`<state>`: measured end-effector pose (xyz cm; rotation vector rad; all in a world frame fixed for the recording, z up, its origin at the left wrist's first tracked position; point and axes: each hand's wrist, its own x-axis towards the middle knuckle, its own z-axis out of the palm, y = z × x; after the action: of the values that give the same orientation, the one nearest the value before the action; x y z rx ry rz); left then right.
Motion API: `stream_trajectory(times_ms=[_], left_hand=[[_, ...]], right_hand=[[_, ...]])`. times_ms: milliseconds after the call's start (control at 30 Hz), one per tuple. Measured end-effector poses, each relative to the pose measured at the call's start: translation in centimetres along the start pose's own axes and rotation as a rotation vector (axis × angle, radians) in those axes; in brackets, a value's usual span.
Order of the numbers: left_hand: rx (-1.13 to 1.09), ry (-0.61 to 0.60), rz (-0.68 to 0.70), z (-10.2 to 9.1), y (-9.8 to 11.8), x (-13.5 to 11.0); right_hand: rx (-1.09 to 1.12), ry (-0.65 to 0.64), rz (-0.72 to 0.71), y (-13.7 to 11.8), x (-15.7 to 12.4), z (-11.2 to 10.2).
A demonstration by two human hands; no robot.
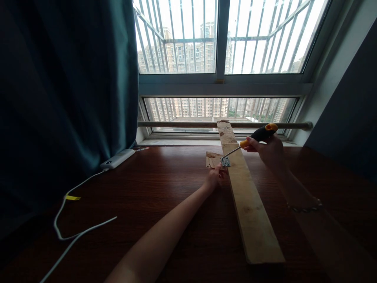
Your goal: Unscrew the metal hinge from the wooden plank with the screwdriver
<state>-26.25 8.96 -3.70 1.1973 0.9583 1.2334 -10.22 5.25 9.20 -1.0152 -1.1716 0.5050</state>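
Observation:
A long pale wooden plank (250, 204) lies on the dark wooden table (165, 184), running from the near right up to the window rail. A small metal hinge (226, 161) sits at the plank's left edge, joined to a short wooden piece (211, 158). My right hand (265, 147) is closed on a screwdriver with a black and orange handle (260, 134); its metal tip rests on the hinge. My left hand (214, 177) presses at the plank's edge just below the hinge, fingers curled against the wood.
A white power bank (117, 158) lies at the table's back left, its white cable (73, 232) looping toward the near edge. A dark teal curtain (64, 86) hangs at left. Barred windows and a horizontal rail (176, 124) stand behind the table.

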Motion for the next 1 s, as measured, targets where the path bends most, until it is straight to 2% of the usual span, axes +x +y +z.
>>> stream_trajectory(times_ms=[367,467,600,1000], left_hand=[[-0.018,0.003,0.019,-0.1,0.1,0.0],[-0.008,-0.016,0.013,-0.1,0.1,0.0],[-0.016,0.017,0.029,-0.2,-0.2,0.1],[-0.068,0.022,0.012,-0.1,-0.6,0.4]], right_hand=[[-0.087,-0.016,-0.064,-1.0,-0.4,-0.1],[-0.052,-0.072,-0.010,-1.3,-0.3,-0.2],[0.017,-0.129,0.038,-1.6,-0.2,-0.3],[0.031,-0.070,0.018,-1.1,-0.2,-0.4]])
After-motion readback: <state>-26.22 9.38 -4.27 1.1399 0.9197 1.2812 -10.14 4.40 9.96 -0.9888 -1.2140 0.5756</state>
